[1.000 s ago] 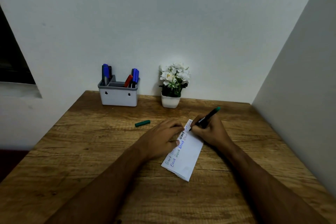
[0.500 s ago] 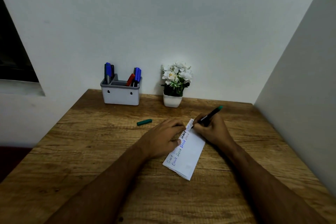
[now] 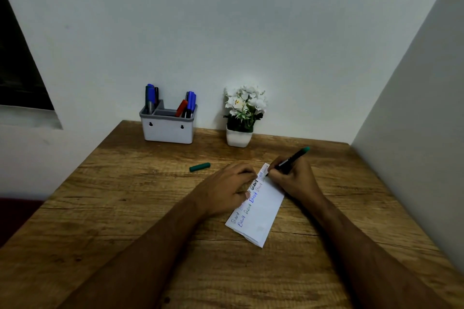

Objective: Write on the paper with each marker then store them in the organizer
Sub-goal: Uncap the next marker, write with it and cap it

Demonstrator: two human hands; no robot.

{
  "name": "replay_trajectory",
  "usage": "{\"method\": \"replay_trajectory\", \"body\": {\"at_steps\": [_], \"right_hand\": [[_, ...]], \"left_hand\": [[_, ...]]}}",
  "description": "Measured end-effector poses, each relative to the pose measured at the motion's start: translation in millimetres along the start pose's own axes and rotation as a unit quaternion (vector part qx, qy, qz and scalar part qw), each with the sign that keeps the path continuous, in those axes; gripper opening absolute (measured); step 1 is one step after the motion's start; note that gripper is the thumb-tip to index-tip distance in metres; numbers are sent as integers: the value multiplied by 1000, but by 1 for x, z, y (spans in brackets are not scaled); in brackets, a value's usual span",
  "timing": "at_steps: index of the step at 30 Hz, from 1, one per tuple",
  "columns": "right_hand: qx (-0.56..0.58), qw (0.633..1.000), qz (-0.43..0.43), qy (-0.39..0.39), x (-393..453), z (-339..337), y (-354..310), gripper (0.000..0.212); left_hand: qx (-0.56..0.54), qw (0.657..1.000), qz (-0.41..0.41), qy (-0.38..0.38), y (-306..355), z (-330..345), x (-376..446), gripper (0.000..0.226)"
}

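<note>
- We found the right hand [image 3: 292, 178] gripping a green-ended marker [image 3: 291, 158], fingers curled round the barrel, the tip set down at the far end of the paper [image 3: 261, 211].
- The marker was tilted, its green end pointing up and away to the right.
- The left hand [image 3: 227, 188] rested on the paper's left edge, fingers bent and pressing it flat to the table [image 3: 125, 208]; it clasped nothing.
- The paper lay slantwise between the two hands, folded at its near end, with rows of handwriting in several colours along its left side (the words were too small for us to read with confidence).
- A green cap [image 3: 199, 167] lay on the table, left of the left hand and apart from it.
- The organizer [image 3: 167, 128] stood at the table's far edge against the wall, with blue, red and dark markers upright in its left and right compartments.
- A potted plant [image 3: 242, 115] with white flowers stood just right of the organizer.
</note>
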State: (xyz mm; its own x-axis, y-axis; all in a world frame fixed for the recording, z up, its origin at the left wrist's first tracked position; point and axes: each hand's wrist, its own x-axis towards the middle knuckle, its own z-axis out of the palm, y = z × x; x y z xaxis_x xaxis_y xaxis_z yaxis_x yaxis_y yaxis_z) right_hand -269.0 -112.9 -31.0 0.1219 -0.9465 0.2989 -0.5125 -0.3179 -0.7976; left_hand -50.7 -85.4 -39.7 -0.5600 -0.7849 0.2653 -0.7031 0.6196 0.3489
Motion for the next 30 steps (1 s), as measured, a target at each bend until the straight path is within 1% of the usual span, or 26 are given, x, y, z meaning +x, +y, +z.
{"method": "replay_trajectory", "body": {"at_steps": [6, 10, 15, 19, 23, 27, 30], "right_hand": [[2, 1000, -2, -5, 0, 1, -1, 14], [0, 1000, 5, 7, 1, 0, 0, 13], [13, 1000, 0, 0, 0, 0, -3, 13], [36, 999, 17, 25, 0, 0, -3, 14], [39, 999, 19, 27, -1, 0, -5, 15], [47, 997, 26, 62, 4, -5, -1, 20], [49, 996, 31, 62, 5, -4, 1, 21]], "left_hand": [[-3, 1000, 1, 6, -1, 1, 0, 52], [-5, 1000, 3, 3, 0, 1, 0, 52], [2, 1000, 3, 3, 1, 0, 0, 53], [7, 1000, 3, 7, 2, 0, 0, 53], [13, 1000, 6, 18, 1, 1, 0, 52], [13, 1000, 6, 23, 2, 2, 0, 53], [15, 1000, 5, 23, 2, 2, 0, 53]]}}
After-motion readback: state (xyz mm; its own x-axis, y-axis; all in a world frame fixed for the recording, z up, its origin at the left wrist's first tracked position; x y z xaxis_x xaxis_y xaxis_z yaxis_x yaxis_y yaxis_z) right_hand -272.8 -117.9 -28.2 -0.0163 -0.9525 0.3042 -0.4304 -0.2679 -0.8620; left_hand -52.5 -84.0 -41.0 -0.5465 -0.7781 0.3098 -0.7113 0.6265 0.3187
